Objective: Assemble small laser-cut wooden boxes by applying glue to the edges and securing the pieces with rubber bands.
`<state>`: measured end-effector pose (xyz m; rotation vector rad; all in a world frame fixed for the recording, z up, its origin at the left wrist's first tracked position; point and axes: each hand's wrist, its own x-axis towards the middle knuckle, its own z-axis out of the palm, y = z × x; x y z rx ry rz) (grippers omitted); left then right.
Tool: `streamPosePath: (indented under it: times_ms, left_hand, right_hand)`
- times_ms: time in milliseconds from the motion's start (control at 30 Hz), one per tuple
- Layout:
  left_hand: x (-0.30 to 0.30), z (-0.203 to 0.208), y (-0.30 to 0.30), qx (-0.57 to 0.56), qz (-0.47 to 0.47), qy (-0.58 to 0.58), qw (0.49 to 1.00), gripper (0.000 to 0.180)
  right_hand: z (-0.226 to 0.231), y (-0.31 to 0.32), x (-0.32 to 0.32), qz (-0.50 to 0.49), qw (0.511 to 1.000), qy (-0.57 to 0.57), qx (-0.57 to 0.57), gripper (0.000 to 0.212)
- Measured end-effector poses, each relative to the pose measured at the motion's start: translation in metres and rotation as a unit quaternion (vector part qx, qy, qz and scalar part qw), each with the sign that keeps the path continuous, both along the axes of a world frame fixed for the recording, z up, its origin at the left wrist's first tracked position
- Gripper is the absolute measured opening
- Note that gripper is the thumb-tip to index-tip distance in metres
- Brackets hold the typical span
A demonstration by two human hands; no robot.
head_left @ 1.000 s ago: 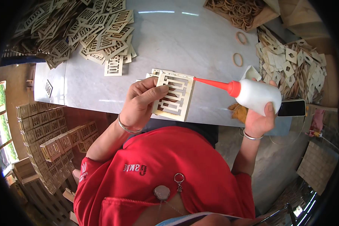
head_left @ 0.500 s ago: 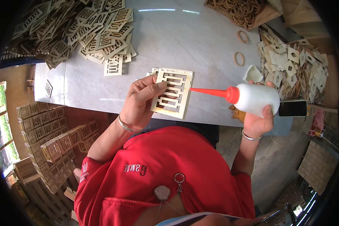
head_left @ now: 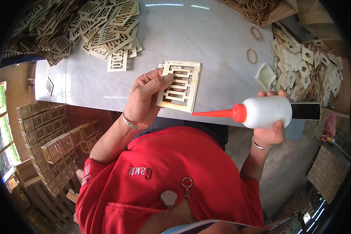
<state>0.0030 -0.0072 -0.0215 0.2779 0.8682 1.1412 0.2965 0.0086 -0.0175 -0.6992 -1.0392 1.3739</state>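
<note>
Pinching the slotted panel (head_left: 193, 86) with left hand (head_left: 145, 92), clasping the bottle (head_left: 267, 111) with right hand (head_left: 270, 135), seemingly gluing the panel's right edge, next needing steady nozzle (head_left: 215, 113) aim.

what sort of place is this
Probably a small craft workshop: cut-out panels lie heaped on the table, openwork pieces stand stacked at left, and the right hand holds a squeeze bottle.
</note>
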Motion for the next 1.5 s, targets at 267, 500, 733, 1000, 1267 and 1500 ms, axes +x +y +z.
streamPosePath:
  times_ms: [267,500,733,1000,1267,1500]
  left_hand:
    - [0.0,-0.011,-0.001,0.036,-0.003,0.036,0.999,0.019]
    - [0.02,-0.027,0.003,0.016,-0.054,0.175,0.983,0.014]
    - [0.051,-0.045,0.006,0.047,-0.121,0.279,0.952,0.012]
    - [0.061,-0.068,0.005,0.092,-0.157,0.375,0.909,0.017]
    - [0.061,-0.069,0.004,0.127,-0.205,0.512,0.824,0.038]
    - [0.047,-0.056,-0.006,0.273,-0.212,0.691,0.635,0.045]
  right_hand:
    - [-0.023,-0.003,0.028,-0.188,0.976,0.102,-0.046,0.057]
    - [-0.079,-0.018,0.127,-0.391,0.901,0.139,-0.129,0.047]
    - [-0.098,-0.012,0.146,-0.495,0.856,-0.082,-0.126,0.044]
    - [-0.05,0.051,0.168,-0.424,0.694,-0.582,-0.029,0.03]
    - [-0.061,0.115,0.168,-0.278,0.498,-0.804,-0.166,0.071]
    - [-0.05,0.094,0.155,-0.329,0.597,-0.726,-0.087,0.056]
